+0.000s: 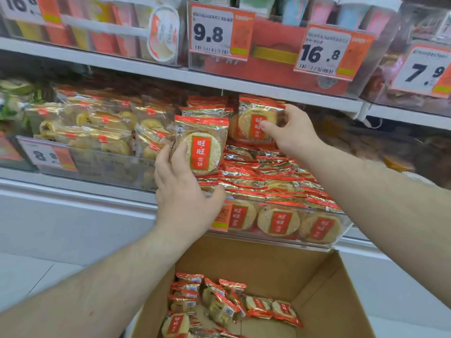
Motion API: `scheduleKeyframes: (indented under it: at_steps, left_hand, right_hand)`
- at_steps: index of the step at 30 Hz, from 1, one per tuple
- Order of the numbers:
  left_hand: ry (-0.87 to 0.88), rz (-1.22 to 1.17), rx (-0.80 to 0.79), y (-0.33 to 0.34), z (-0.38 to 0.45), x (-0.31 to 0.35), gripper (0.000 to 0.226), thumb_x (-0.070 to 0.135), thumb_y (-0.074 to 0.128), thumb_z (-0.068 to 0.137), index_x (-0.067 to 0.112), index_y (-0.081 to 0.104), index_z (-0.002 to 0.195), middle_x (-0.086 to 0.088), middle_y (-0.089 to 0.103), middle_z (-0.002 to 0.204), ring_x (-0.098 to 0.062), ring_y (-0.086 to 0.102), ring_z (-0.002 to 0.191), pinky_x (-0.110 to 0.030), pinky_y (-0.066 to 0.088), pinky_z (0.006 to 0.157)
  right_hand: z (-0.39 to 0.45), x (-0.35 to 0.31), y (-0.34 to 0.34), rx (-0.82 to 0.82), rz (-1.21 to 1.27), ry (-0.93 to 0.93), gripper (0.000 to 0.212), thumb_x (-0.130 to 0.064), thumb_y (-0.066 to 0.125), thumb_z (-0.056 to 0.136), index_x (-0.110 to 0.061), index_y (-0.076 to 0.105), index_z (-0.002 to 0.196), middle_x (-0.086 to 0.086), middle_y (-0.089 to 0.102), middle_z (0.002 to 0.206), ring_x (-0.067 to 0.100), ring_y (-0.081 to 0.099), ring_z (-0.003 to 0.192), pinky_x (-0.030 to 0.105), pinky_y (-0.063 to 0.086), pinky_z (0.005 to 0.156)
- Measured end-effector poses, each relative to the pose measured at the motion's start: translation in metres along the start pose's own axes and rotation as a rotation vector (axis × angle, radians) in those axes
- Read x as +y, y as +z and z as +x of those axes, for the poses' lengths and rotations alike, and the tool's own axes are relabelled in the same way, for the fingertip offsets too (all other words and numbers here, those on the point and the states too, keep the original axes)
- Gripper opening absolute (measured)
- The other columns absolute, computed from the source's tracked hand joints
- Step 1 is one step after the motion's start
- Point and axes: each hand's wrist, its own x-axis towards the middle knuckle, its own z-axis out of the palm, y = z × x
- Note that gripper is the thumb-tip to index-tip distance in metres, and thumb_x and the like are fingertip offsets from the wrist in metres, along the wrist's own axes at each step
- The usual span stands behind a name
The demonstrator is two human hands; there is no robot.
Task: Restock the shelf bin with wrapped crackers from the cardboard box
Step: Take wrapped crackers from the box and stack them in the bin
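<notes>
— Up at the shelf?
— Left hand (181,191), gripping one round cracker in a clear wrapper with a red and gold top edge and a red label (201,148). Thumb on the front, other fingers behind. Standing upright, above the left end of the bin.

— And on the other side?
— Right hand (290,131), pinching a second wrapped cracker of the same kind (256,118). Upright too, higher and further back over the bin. Thumb on the front, fingers curled round its right edge.

— Where to put them?
— Clear plastic shelf bin (341,230), right under both hands. Already piled with many red and gold wrapped crackers (268,181). More showing face-out through the front wall.

— Still some left below?
— Yes. Open brown cardboard box (317,276) at the bottom, under the bin. A small heap of the same wrapped crackers (219,301) lying on its floor, mostly at the left and middle.

— Next door on the shelf?
— Gold and clear packs of yellow round cakes (97,128), in another clear bin to the left. White and orange price tag reading 8 point something (47,156) on its front, blurry.

— Up top?
— White shelf board (170,74), with more clear bins above. Orange and white price tags: 9.8 (212,32), 16.8 (322,54), and 7.9 (424,71) at the far right.
</notes>
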Motion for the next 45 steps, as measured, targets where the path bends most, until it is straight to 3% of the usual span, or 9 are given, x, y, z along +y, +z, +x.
scheduleKeyframes:
  at_steps: [4, 11, 17, 27, 31, 36, 40, 42, 45]
  left_hand:
    - [-0.003, 0.002, 0.001, 0.003, 0.001, -0.001, 0.096, 0.035, 0.075, 0.078, 0.018, 0.014, 0.149, -0.002, 0.005, 0.155, -0.019, 0.007, 0.144, -0.039, 0.02, 0.115]
    - [0.014, -0.009, -0.019, 0.001, -0.001, -0.005, 0.092, 0.038, 0.074, 0.078, 0.021, 0.015, 0.147, 0.005, 0.004, 0.153, -0.019, 0.008, 0.144, -0.042, 0.024, 0.115]
    - [0.021, -0.03, -0.017, 0.0, -0.001, -0.005, 0.09, 0.037, 0.074, 0.078, 0.022, 0.017, 0.145, 0.007, 0.006, 0.152, -0.018, 0.009, 0.144, -0.044, 0.027, 0.117]
    - [-0.008, -0.052, -0.017, -0.004, -0.001, -0.001, 0.087, 0.036, 0.074, 0.079, 0.019, 0.02, 0.145, 0.003, 0.009, 0.152, -0.018, 0.013, 0.142, -0.045, 0.028, 0.116]
    - [-0.018, 0.027, 0.026, -0.004, 0.002, 0.002, 0.087, 0.04, 0.073, 0.078, 0.018, 0.023, 0.145, -0.004, 0.013, 0.154, -0.023, 0.012, 0.144, -0.052, 0.019, 0.117]
    - [0.163, 0.105, 0.125, -0.005, 0.001, 0.004, 0.079, 0.048, 0.063, 0.073, 0.016, 0.029, 0.137, -0.012, 0.027, 0.149, -0.029, 0.021, 0.14, -0.055, 0.018, 0.113]
    - [0.388, 0.067, 0.175, -0.004, -0.006, 0.012, 0.066, 0.046, 0.056, 0.076, 0.015, 0.033, 0.13, -0.011, 0.037, 0.136, -0.028, 0.033, 0.13, -0.049, 0.028, 0.107]
    - [0.504, 0.004, 0.156, -0.003, -0.012, 0.015, 0.061, 0.041, 0.056, 0.077, 0.013, 0.037, 0.128, -0.006, 0.035, 0.13, -0.025, 0.036, 0.124, -0.039, 0.029, 0.106]
    - [0.582, -0.084, 0.052, 0.001, -0.019, 0.014, 0.055, 0.033, 0.058, 0.077, 0.009, 0.043, 0.124, -0.003, 0.037, 0.123, -0.022, 0.04, 0.117, -0.028, 0.03, 0.105]
  right_hand:
    - [0.016, 0.006, 0.017, -0.044, 0.016, 0.054, 0.028, -0.032, 0.067, 0.092, -0.019, 0.055, 0.113, -0.01, 0.06, 0.096, 0.008, 0.06, 0.089, 0.029, 0.051, 0.081]
    - [0.029, 0.014, 0.036, 0.001, -0.139, 0.085, 0.05, -0.042, 0.071, 0.086, -0.011, 0.063, 0.124, -0.001, 0.068, 0.111, 0.018, 0.064, 0.099, 0.036, 0.055, 0.088]
    - [0.029, 0.008, 0.045, 0.082, -0.293, 0.126, 0.035, -0.045, 0.072, 0.085, -0.013, 0.071, 0.098, -0.001, 0.068, 0.087, 0.016, 0.066, 0.081, 0.031, 0.056, 0.071]
    - [0.023, 0.007, 0.044, -0.016, -0.283, 0.186, 0.036, -0.047, 0.065, 0.089, -0.012, 0.068, 0.099, 0.0, 0.069, 0.09, 0.017, 0.067, 0.082, 0.039, 0.059, 0.078]
    - [0.018, 0.007, 0.035, -0.016, -0.252, 0.195, 0.032, -0.046, 0.068, 0.087, -0.015, 0.065, 0.093, -0.001, 0.068, 0.084, 0.014, 0.067, 0.077, 0.038, 0.059, 0.077]
    - [0.003, 0.003, 0.025, 0.015, -0.261, 0.181, 0.034, -0.045, 0.069, 0.087, -0.012, 0.065, 0.096, -0.007, 0.059, 0.076, 0.009, 0.058, 0.07, 0.032, 0.055, 0.073]
    - [-0.024, -0.008, 0.016, 0.082, -0.279, 0.173, 0.042, -0.046, 0.067, 0.087, -0.011, 0.068, 0.111, -0.003, 0.064, 0.096, 0.012, 0.057, 0.083, 0.031, 0.048, 0.075]
    - [-0.049, -0.014, 0.009, 0.205, -0.279, 0.075, 0.021, -0.043, 0.063, 0.087, -0.023, 0.067, 0.09, -0.012, 0.065, 0.087, 0.01, 0.059, 0.082, 0.027, 0.043, 0.069]
    - [-0.097, -0.017, 0.004, 0.305, -0.292, -0.17, 0.032, -0.03, 0.06, 0.083, -0.022, 0.042, 0.057, -0.008, 0.046, 0.055, 0.009, 0.045, 0.057, 0.028, 0.033, 0.054]
